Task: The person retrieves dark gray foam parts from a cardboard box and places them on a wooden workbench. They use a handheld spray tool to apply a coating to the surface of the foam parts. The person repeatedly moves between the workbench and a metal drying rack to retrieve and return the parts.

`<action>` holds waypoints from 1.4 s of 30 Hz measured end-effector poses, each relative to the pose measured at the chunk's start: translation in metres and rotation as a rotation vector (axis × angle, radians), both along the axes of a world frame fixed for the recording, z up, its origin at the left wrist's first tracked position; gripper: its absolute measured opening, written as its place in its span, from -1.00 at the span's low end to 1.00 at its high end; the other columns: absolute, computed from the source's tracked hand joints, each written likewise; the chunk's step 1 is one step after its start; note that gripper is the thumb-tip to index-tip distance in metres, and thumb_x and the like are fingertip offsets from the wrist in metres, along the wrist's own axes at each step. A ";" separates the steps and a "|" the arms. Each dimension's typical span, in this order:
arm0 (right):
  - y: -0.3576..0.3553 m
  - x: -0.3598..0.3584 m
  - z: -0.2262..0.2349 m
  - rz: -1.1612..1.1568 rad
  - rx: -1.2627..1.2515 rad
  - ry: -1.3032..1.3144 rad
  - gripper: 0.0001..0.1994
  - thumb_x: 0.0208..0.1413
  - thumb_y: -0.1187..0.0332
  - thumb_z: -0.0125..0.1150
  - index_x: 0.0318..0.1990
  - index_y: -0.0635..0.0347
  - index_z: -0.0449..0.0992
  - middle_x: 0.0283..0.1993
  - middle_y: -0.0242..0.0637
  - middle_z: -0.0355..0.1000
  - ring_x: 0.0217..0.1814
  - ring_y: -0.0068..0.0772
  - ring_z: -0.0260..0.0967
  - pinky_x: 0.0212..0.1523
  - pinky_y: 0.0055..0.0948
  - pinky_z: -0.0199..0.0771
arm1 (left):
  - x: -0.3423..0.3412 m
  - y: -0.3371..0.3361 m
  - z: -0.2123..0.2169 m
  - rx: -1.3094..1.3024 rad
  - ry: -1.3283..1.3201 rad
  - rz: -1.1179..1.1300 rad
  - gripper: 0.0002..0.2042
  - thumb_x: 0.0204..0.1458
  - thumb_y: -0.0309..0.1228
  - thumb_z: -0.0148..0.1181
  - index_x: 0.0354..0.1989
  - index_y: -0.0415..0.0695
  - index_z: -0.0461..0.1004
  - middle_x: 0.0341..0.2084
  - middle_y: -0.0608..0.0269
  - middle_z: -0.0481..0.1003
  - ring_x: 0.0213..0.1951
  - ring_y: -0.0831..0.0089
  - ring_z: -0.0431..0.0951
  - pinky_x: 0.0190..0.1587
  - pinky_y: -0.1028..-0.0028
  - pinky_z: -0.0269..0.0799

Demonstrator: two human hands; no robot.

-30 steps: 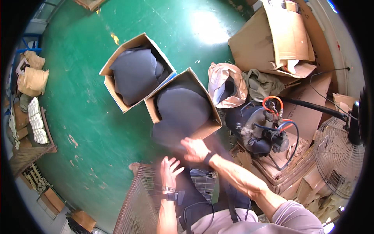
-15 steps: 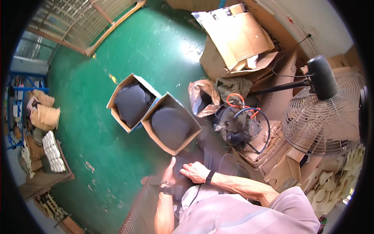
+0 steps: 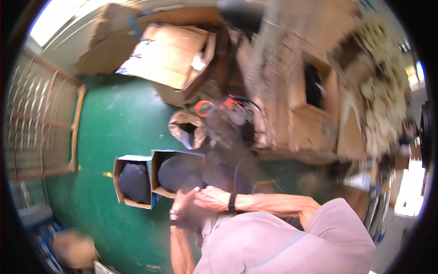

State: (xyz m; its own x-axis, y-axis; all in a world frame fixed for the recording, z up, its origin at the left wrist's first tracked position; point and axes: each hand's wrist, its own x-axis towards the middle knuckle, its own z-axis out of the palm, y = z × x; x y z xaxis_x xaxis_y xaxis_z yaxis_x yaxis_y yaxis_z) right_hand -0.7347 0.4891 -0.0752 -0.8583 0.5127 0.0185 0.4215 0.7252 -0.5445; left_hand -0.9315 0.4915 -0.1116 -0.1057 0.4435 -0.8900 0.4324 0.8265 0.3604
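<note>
Both my hands are close together in front of my body, beside the nearer of two cardboard boxes. My left hand [image 3: 184,202] wears a bracelet and a dark band at the wrist; its fingers are curled, thumb toward the other hand. My right hand [image 3: 213,199], with a black wristband, is closed, its fingers meeting the left. What lies between them is dark, blurred and partly hidden. The nearer box [image 3: 165,192] holds a rounded dark grey piece [image 3: 175,172]. Touching it on the left, another open box [image 3: 137,204] contains a similar dark piece [image 3: 135,181].
A paper sack [image 3: 177,123] stands beyond the boxes. Near it are a dark machine with an orange hose [image 3: 205,108] and a large carton [image 3: 171,52]. Stacked cardboard [image 3: 310,130] and pale shaped pieces [image 3: 381,118] fill the right. A wire-mesh rack [image 3: 34,123] stands at far left.
The view has swung to the right, so the boxes and carton sit farther left and the fan's cage is no longer recognisable. My hands stay together.
</note>
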 end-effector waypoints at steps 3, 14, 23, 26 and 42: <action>-0.036 0.001 0.000 -0.199 0.010 -0.059 -0.90 -0.02 0.36 0.15 -0.42 0.16 0.40 -0.43 -0.20 0.38 -0.43 -0.30 0.47 -0.50 -0.32 0.46 | 0.022 0.007 0.033 -0.040 -0.135 -0.031 0.27 -0.28 0.00 0.58 0.43 -0.46 -0.20 0.18 -0.37 0.32 0.14 0.06 0.46 0.09 0.23 0.48; -0.087 0.050 -0.009 -0.434 -0.128 -0.011 -0.85 -0.17 0.40 0.31 -0.45 0.17 0.45 -0.42 -0.21 0.47 -0.40 -0.19 0.56 -0.48 -0.24 0.51 | 0.049 -0.008 -0.026 -0.233 -0.356 -0.202 -0.40 -0.09 -0.52 0.31 0.14 -0.51 0.26 -0.16 -0.06 0.57 -0.20 0.17 0.63 -0.16 0.24 0.56; -0.045 0.181 0.044 -0.592 -0.014 -0.020 -0.82 -0.15 0.44 0.29 -0.39 0.12 0.39 -0.42 -0.25 0.39 -0.39 -0.26 0.51 -0.50 -0.29 0.44 | 0.179 0.045 0.034 0.295 -0.545 -0.393 -0.39 -0.16 -0.65 0.24 0.19 -0.32 0.27 -0.17 -0.04 0.56 -0.20 0.11 0.63 -0.16 0.18 0.62; -0.037 0.217 0.080 -0.669 0.129 -0.053 -0.88 -0.07 0.41 0.23 -0.39 0.09 0.40 -0.43 -0.31 0.37 -0.39 -0.37 0.49 -0.51 -0.38 0.41 | 0.228 0.062 0.079 0.370 -0.572 -0.313 -0.45 -0.11 -0.58 0.29 0.13 -0.30 0.31 -0.21 -0.01 0.56 -0.28 0.17 0.64 -0.27 0.25 0.62; -0.110 0.257 0.131 -1.345 0.133 -0.151 -0.90 -0.02 0.34 0.17 -0.38 0.05 0.37 -0.42 -0.37 0.27 -0.40 -0.42 0.39 -0.47 -0.42 0.37 | 0.385 0.070 0.135 -0.086 -0.626 -0.756 -0.31 -0.24 -0.59 0.33 0.22 -0.27 0.34 -0.04 0.01 0.52 -0.06 0.20 0.57 0.08 0.32 0.47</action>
